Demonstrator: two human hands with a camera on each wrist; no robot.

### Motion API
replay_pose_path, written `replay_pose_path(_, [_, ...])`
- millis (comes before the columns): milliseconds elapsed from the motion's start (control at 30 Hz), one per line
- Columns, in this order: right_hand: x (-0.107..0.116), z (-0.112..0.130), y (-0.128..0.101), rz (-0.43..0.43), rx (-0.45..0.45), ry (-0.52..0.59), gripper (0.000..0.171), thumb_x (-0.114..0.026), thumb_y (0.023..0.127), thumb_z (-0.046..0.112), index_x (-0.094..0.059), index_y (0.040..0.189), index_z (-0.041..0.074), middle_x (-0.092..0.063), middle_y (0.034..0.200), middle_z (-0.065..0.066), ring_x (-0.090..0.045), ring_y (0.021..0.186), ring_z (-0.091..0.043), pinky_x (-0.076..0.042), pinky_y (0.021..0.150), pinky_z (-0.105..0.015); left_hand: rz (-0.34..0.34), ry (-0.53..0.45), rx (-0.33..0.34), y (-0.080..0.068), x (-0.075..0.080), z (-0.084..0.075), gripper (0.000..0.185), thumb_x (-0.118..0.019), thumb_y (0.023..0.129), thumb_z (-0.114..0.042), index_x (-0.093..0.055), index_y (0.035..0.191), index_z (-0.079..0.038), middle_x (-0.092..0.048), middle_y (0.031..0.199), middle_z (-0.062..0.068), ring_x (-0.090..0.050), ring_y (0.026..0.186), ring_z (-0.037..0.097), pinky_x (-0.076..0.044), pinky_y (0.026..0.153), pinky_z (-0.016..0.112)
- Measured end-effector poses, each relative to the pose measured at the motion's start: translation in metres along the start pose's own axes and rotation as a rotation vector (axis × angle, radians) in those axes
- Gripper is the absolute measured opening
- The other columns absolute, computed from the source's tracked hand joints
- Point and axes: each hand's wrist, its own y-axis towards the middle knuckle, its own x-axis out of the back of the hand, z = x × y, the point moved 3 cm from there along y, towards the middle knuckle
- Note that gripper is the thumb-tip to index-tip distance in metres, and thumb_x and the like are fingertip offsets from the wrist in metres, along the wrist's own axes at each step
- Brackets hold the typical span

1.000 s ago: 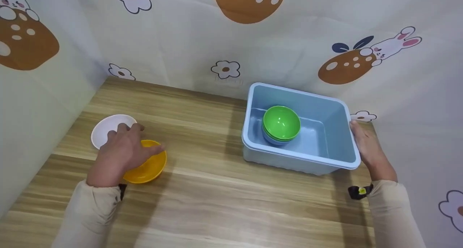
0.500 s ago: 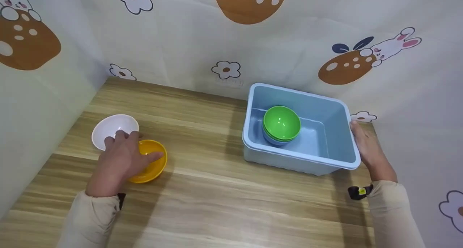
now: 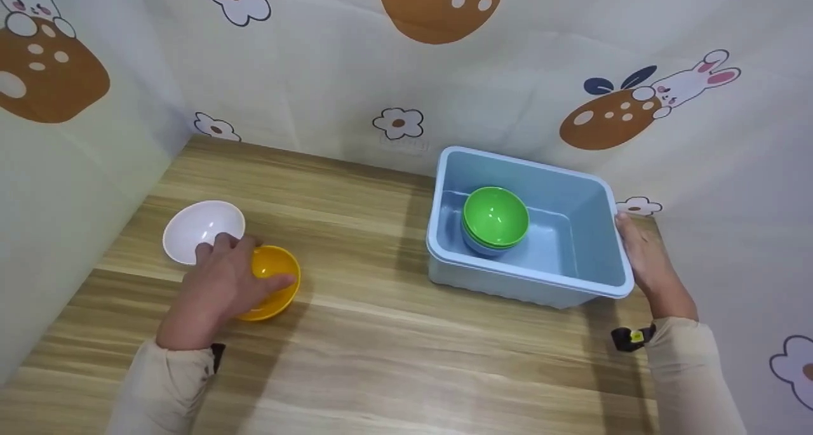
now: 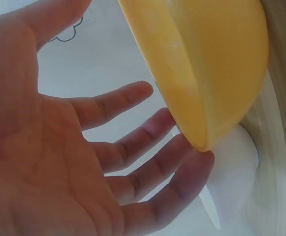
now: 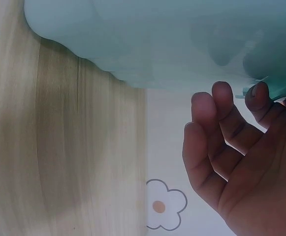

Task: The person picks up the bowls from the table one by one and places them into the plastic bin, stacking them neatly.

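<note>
My left hand [image 3: 222, 286] spreads over a yellow bowl [image 3: 279, 305] on the left of the table. In the left wrist view its loosely bent fingers [image 4: 128, 101] reach the tilted bowl's rim; the thumb runs out of frame. Just behind stands a white bowl [image 3: 190, 228], partly covered by the fingertips. My right hand [image 3: 648, 260] rests against the right side of a light blue plastic bin [image 3: 527, 282]. In the right wrist view its fingers are loosely bent beside the outer wall. Inside the bin sits a stack of bowls, a green bowl [image 3: 495, 216] on top.
The wood-grain table [image 3: 381, 359] meets a printed cloth wall [image 3: 317, 60] behind. More of this cloth rises at the left and right. The bin stands close to the back cloth and the table's right edge.
The left hand has shifted slightly toward the right, and the yellow bowl has slid a little right with it. More of the white bowl shows. The right hand and bin stay put.
</note>
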Motion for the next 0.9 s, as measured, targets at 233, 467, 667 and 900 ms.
replay_pose_path(233, [-0.001,-0.001,-0.001,0.01,-0.022,0.01,0.089,-0.005,0.103,0.066,-0.054,0.137,0.0,-0.06,0.127,-0.029,-0.058,0.106,-0.032,-0.044,0.082,-0.035,0.043,0.014,-0.035,-0.003,-0.005,-0.004,0.106,-0.077,0.074,-0.071,-0.046,0.144,0.003,-0.047,0.128,0.034,-0.042,0.106,0.049,-0.05,0.08,0.058])
replay_pose_path(467, [0.001,-0.002,0.001,0.0,0.019,0.038,0.084,-0.008,0.106,0.061,-0.056,0.135,-0.001,-0.069,0.109,-0.009,-0.061,0.092,-0.012,-0.047,0.08,-0.03,0.095,-0.018,-0.041,-0.004,-0.011,-0.004,0.118,-0.086,0.065,-0.066,-0.039,0.151,0.002,-0.04,0.138,0.036,-0.042,0.111,0.049,-0.052,0.081,0.059])
replay_pose_path(667, [0.002,-0.001,0.001,-0.018,0.037,0.054,0.083,-0.011,0.106,0.06,-0.06,0.128,-0.004,-0.066,0.092,0.01,-0.061,0.083,-0.003,-0.048,0.077,-0.025,0.145,-0.021,-0.03,-0.003,-0.015,-0.004,0.122,-0.088,0.064,-0.061,-0.032,0.154,0.0,-0.032,0.147,0.038,-0.037,0.125,0.056,-0.049,0.091,0.066])
replay_pose_path(900, [0.001,0.001,0.0,-0.015,0.028,0.043,0.085,-0.008,0.106,0.061,-0.057,0.133,-0.003,-0.067,0.109,-0.014,-0.06,0.088,-0.009,-0.047,0.081,-0.032,0.132,-0.013,-0.036,-0.002,-0.016,-0.004,0.12,-0.088,0.064,-0.061,-0.034,0.154,-0.001,-0.035,0.144,0.037,-0.04,0.123,0.056,-0.05,0.09,0.066])
